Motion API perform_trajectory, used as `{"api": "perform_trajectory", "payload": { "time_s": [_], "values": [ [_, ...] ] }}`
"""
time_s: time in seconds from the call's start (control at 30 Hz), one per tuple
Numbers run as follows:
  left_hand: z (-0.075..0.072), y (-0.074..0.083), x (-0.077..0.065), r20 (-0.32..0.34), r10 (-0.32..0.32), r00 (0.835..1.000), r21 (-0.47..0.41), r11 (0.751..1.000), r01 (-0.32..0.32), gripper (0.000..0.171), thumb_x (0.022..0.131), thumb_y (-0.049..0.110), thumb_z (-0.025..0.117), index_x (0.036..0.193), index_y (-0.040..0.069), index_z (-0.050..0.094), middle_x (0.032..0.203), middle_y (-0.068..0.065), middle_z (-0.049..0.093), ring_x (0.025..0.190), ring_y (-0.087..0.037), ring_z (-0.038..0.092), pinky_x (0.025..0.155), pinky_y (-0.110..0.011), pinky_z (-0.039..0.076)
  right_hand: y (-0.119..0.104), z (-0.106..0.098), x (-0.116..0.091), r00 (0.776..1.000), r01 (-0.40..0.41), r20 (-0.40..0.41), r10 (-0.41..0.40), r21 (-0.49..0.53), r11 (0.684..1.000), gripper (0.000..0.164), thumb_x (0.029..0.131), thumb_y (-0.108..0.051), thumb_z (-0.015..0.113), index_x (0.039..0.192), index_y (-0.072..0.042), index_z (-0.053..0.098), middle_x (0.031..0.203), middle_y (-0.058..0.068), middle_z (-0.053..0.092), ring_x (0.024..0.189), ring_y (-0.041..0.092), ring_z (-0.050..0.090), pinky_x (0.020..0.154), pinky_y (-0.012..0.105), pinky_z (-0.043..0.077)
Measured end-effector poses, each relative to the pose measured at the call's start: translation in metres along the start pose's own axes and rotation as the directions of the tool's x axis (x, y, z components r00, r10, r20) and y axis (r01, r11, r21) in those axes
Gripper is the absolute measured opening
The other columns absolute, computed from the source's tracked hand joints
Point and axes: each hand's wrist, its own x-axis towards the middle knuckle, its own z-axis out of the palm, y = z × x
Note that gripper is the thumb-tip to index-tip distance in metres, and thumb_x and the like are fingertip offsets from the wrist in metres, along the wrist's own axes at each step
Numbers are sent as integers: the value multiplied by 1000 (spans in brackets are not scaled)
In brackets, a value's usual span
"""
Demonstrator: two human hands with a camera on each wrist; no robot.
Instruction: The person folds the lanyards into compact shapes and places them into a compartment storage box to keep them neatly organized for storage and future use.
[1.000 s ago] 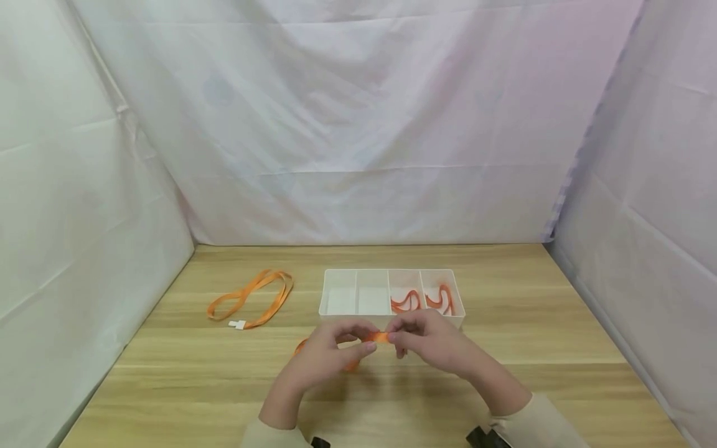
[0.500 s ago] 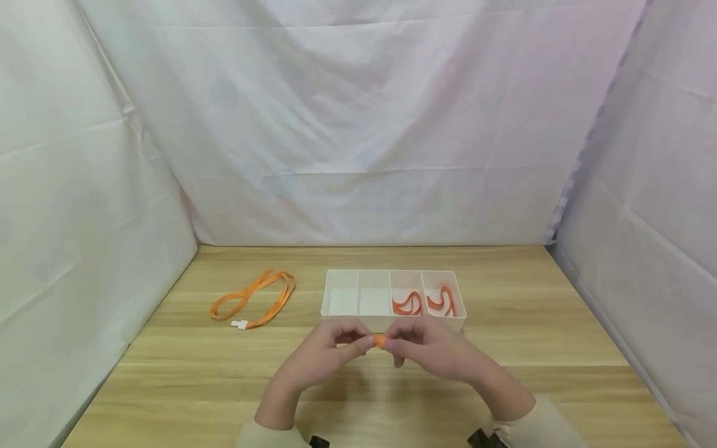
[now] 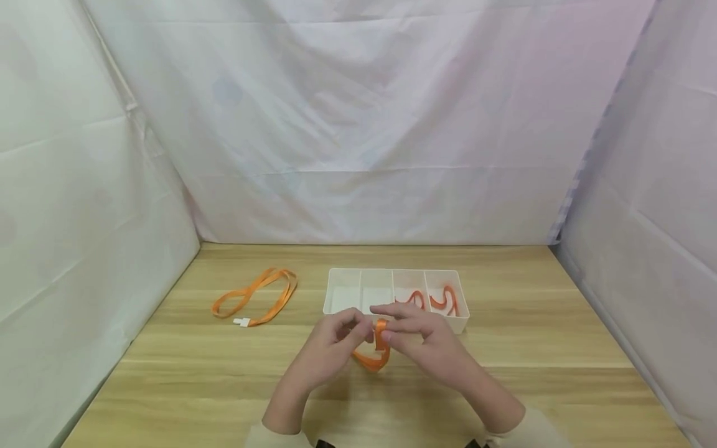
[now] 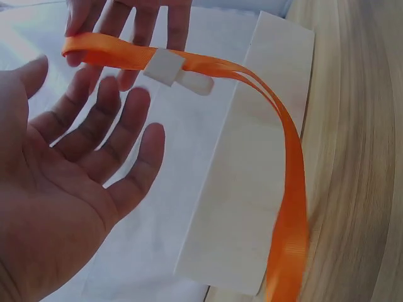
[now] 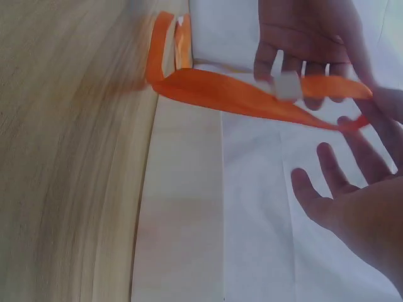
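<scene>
An orange lanyard hangs between my two hands in front of the tray. My right hand pinches its folded end between thumb and forefinger, the other fingers spread out. A white plastic clip sits on the strap close to that pinch, and the rest trails down in a loop. My left hand is beside the strap, palm facing it. In the left wrist view its fingers are loosely bent and hold nothing. The right wrist view shows the strap passing in front of the left fingers.
Just behind the hands stands a white tray with compartments; the two at right each hold a coiled orange-red lanyard. Another orange lanyard with a white clip lies at left on the wooden table. White cloth encloses the back and sides.
Both hands pinched the lanyard close together before. Now the left hand has let go, the right fingers have spread, and a loop of the strap hangs visibly between the hands.
</scene>
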Motion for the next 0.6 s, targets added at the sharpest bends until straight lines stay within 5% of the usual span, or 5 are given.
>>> {"api": "perform_trajectory", "payload": {
  "time_s": [0.17, 0.37, 0.6],
  "values": [
    [4, 3, -1, 38, 95, 995, -25, 995, -94, 22, 108, 31, 64, 117, 18, 79, 113, 0, 81, 108, -14, 75, 88, -28, 62, -3, 4, 2, 998, 21, -67, -12, 129, 991, 26, 105, -13, 67, 128, -17, 79, 137, 8, 75, 129, 9, 65, 104, 30, 57],
    [11, 7, 2, 24, 163, 986, -32, 986, -162, 18, 105, 27, 69, 114, 18, 81, 108, -3, 83, 100, -12, 77, 86, -30, 64, -15, 7, 6, 971, -170, -93, 219, 368, 914, 29, 99, -18, 77, 125, -7, 79, 129, 1, 79, 121, 15, 73, 97, 30, 61],
    [22, 8, 4, 0, 240, 971, 68, 969, -239, 13, 103, 22, 72, 104, 13, 82, 101, 2, 82, 100, -5, 73, 95, -30, 61, -29, 6, 13, 914, -286, -138, 381, 445, 849, 24, 94, -23, 81, 111, -7, 84, 117, 0, 83, 118, 19, 72, 104, 38, 55]
  ]
}}
